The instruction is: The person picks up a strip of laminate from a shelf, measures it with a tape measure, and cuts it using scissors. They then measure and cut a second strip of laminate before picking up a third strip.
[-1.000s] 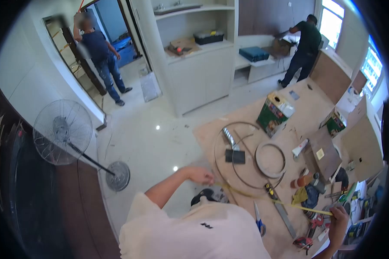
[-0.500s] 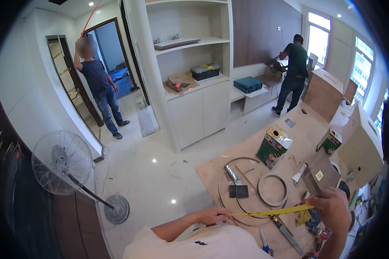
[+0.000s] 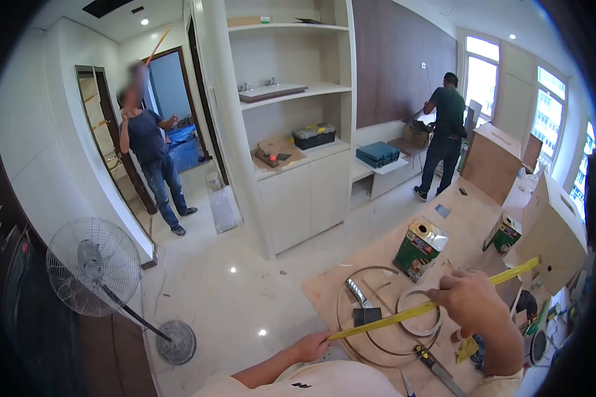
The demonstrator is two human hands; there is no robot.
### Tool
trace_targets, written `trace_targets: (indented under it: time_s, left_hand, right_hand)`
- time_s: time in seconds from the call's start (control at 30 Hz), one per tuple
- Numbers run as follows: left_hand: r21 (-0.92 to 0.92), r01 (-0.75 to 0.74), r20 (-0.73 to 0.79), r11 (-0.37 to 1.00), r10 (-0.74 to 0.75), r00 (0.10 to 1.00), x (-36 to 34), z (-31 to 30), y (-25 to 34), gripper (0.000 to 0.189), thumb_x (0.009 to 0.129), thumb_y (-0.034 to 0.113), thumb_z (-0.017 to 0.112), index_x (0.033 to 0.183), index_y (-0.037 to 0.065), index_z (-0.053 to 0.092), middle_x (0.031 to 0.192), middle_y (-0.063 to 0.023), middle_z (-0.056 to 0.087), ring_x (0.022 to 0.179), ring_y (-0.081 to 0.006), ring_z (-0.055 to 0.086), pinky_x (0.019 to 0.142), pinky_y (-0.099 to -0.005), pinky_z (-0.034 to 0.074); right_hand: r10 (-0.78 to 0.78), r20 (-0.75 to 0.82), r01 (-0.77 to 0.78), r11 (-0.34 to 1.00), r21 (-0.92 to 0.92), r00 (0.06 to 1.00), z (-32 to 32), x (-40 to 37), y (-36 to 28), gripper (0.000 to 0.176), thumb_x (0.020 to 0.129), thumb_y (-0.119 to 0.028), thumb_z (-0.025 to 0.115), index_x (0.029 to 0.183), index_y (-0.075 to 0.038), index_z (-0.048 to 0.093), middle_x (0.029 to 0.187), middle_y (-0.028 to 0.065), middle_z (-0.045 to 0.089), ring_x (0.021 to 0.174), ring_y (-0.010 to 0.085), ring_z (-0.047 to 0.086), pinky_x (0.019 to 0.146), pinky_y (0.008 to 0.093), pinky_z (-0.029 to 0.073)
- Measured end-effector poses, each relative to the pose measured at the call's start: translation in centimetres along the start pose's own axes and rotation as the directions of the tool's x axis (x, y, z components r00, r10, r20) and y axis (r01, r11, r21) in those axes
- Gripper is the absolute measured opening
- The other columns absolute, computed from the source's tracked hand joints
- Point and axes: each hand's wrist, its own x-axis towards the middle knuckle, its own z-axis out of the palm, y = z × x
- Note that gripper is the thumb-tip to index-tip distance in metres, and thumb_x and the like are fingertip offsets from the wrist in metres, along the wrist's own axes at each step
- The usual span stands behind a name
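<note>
A yellow tape measure blade (image 3: 391,319) stretches slantwise above the plywood table (image 3: 324,288). Its lower left end is pinched in my left hand (image 3: 310,347). Farther along, my right hand (image 3: 470,301) is closed on the blade, whose free part rises beyond it to the right. Beneath the blade lie a coiled strip ring (image 3: 405,306), a larger thin hoop (image 3: 341,296), and a scraper-like tool with a metal handle (image 3: 357,291) and dark blade. A yellow-black tool with a long metal blade (image 3: 437,370) rests near the front edge, beside partly visible scissors (image 3: 407,384).
Green metal cans (image 3: 417,255) and wooden boxes (image 3: 493,159) stand on the table. A standing fan (image 3: 93,264) is at left. One person (image 3: 146,139) stands by the doorway; another (image 3: 447,126) works near the windows. Shelves (image 3: 298,92) stand ahead.
The tape now slants up to the right, with more blade beyond my right hand, which has moved left and up. The doorway person's raised arm has come down and the other arm has bent forward.
</note>
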Motion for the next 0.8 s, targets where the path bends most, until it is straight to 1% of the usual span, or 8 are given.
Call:
trace_targets:
  time_s: [0.1,0.2,0.37,0.47,0.57,0.67,0.77,0.8]
  left_hand:
    - [0.083,0.127,0.086,0.988,-0.134,0.987,-0.4,-0.7,-3.5,0.033,0.094,0.009,0.043,0.125,0.002,0.053,0.093,-0.0111,0.061,0.086,-0.0246,0.06,0.081,-0.0341,0.048]
    - [0.027,0.076,-0.028,0.997,-0.075,0.997,-1.3,-0.1,-5.3,0.03,0.096,0.009,0.043,0.122,0.002,0.054,0.093,-0.0112,0.062,0.087,-0.0236,0.061,0.081,-0.0341,0.049]
    - [-0.089,-0.021,-0.117,0.996,0.011,0.993,1.2,0.3,2.2,0.022,0.098,0.016,0.044,0.112,0.002,0.056,0.094,-0.0126,0.064,0.087,-0.024,0.063,0.079,-0.0341,0.05]
    - [-0.208,-0.02,-0.149,0.978,-0.011,0.989,1.7,1.2,1.6,0.021,0.098,0.019,0.047,0.107,0.002,0.057,0.092,-0.0126,0.065,0.085,-0.023,0.064,0.078,-0.0334,0.05]
    - [-0.217,0.079,-0.202,0.973,-0.124,0.972,1.8,1.5,-2.7,0.02,0.098,0.018,0.048,0.105,0.002,0.058,0.09,-0.0118,0.066,0.085,-0.0202,0.064,0.078,-0.0325,0.05]
    - [-0.238,0.112,-0.327,0.965,-0.188,0.926,0.4,0.4,-4.4,0.019,0.098,0.017,0.048,0.102,0.001,0.058,0.091,-0.0106,0.066,0.087,-0.0194,0.064,0.079,-0.0323,0.05]
    - [-0.39,0.076,-0.469,0.918,-0.269,0.841,0.0,0.0,-6.3,0.018,0.098,0.016,0.048,0.097,0.001,0.058,0.091,-0.0095,0.065,0.089,-0.0188,0.063,0.083,-0.033,0.048]
    - [-0.412,0.098,-0.499,0.906,-0.314,0.808,0.2,-0.2,-7.2,0.019,0.099,0.016,0.047,0.096,0.002,0.058,0.09,-0.0092,0.064,0.09,-0.0177,0.061,0.085,-0.0323,0.047]
  right_hand:
    - [-0.098,-0.017,0.096,0.992,-0.087,0.995,0.2,2.2,-0.4,0.018,0.078,-0.015,0.06,0.092,-0.014,0.07,0.085,0.0021,0.063,0.086,0.0199,0.063,0.074,0.0345,0.048]
    - [-0.128,-0.029,0.122,0.98,-0.155,0.991,0.9,4.1,-0.8,0.013,0.078,-0.016,0.06,0.084,-0.011,0.07,0.085,0.0028,0.064,0.086,0.0199,0.063,0.074,0.0337,0.047]
    - [-0.261,0.118,0.281,0.934,-0.222,0.958,3.6,8.3,-4.1,0.012,0.076,-0.016,0.061,0.074,-0.011,0.071,0.086,0.0038,0.065,0.085,0.0198,0.062,0.073,0.0334,0.045]
    - [-0.464,0.037,0.462,0.866,-0.191,0.885,5.3,10.3,-5.1,0.012,0.076,-0.018,0.062,0.078,-0.01,0.07,0.085,0.0035,0.065,0.084,0.0205,0.062,0.078,0.0376,0.046]
    - [-0.656,-0.323,0.657,0.744,-0.121,0.683,4.1,10.6,-5.4,0.013,0.076,-0.017,0.063,0.084,-0.008,0.069,0.08,0.0035,0.063,0.084,0.0204,0.062,0.083,0.0376,0.046]
    - [-0.486,-0.636,0.72,0.675,0.162,0.599,2.4,9.0,-5.0,0.015,0.079,-0.013,0.064,0.092,-0.007,0.067,0.077,0.0047,0.063,0.081,0.0209,0.062,0.082,0.0371,0.049]
    - [-0.052,-0.61,0.517,0.59,0.62,0.791,10.3,9.6,-2.4,0.013,0.082,-0.015,0.07,0.085,-0.003,0.066,0.083,0.0085,0.066,0.075,0.0227,0.062,0.068,0.0342,0.049]
    - [0.134,-0.467,0.295,0.616,0.73,0.874,14.4,10.2,-2.3,0.015,0.082,-0.016,0.07,0.087,-0.002,0.067,0.083,0.01,0.066,0.075,0.0225,0.062,0.069,0.0331,0.049]
